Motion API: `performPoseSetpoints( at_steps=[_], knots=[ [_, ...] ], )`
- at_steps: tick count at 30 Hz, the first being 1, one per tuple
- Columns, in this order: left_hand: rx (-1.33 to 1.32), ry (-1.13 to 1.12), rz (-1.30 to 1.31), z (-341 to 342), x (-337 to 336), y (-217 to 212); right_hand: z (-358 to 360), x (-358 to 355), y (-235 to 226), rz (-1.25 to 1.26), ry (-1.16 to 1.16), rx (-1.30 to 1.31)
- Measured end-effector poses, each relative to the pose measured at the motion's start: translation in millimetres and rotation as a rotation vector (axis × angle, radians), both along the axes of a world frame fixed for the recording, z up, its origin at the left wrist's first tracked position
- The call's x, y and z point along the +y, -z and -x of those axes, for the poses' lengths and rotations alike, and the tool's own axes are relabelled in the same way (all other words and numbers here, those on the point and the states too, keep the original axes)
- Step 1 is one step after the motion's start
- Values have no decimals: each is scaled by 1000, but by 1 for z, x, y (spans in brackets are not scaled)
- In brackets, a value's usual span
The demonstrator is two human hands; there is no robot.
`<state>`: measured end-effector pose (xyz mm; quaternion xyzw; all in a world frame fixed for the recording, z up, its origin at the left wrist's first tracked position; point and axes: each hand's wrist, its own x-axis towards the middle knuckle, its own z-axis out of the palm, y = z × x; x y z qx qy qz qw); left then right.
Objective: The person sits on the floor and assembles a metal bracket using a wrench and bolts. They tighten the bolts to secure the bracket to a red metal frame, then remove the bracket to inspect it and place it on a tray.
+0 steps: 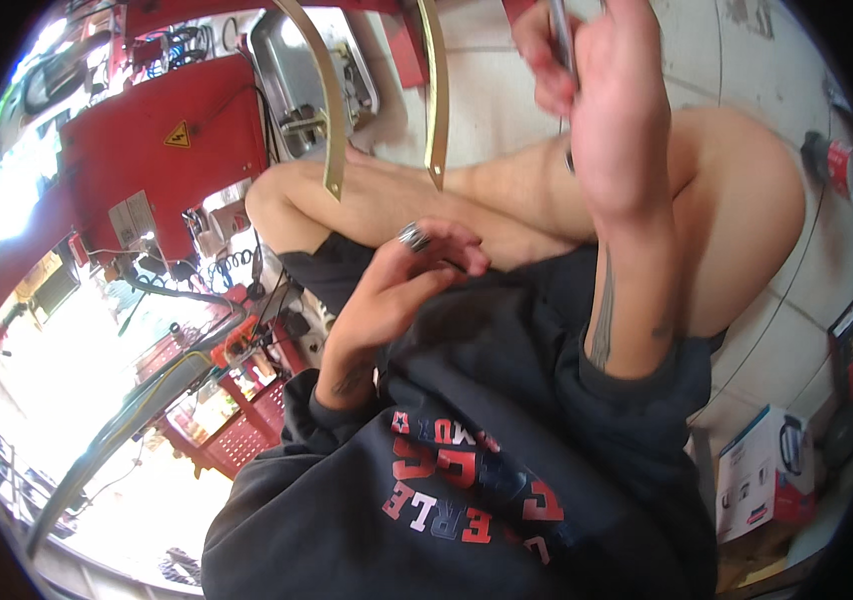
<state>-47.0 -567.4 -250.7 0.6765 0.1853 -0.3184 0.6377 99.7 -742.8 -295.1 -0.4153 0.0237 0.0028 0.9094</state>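
Observation:
My right hand (622, 110) is raised at the upper right, its fingers closed round a slim grey metal tool (562, 45). The tool's upper end runs out of the picture, so I cannot tell its exact kind. Over my lap, my left hand (417, 275) is loosely curled with nothing visible in it, and a wide silver ring (413, 237) is on one finger. Beyond that hand, two curved brass-coloured metal strips (324, 95) (435, 100) come down from the top edge. Each has a small hole near its lower end. Neither hand touches them.
A red metal cabinet (162, 150) with a yellow warning sign stands at the left. Beside it lies a metal tray (355, 75) on the tiled floor (697, 40). My crossed bare legs (507, 190) lie below the strips. A bottle (852, 170) and a cardboard box (767, 475) are at the right.

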Motion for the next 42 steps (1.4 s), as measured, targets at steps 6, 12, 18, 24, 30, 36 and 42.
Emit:
performPoseSetpoints(
  at_steps=[6,12,18,24,30,36,42],
  knots=[
    [-592,-243,-20,-51,-22,-61,26,-19,-43,309,-501,-453],
    [-731,-348,-207,-48,-16,-54,47,-15,-57,420,-655,-208],
    [-567,-312,-72,-18,20,-59,43,-24,-54,300,-597,-68],
    [-208,65,127,-21,16,-69,37,20,-63,368,-697,-249],
    [-578,-281,-203,-51,10,-48,-22,24,-76,507,-305,-379],
    [-625,-402,-298,-135,7,5,-146,34,10,812,-86,-314],
    [-785,-418,-341,-201,5,46,-118,71,8,844,-203,-419]
  ],
)
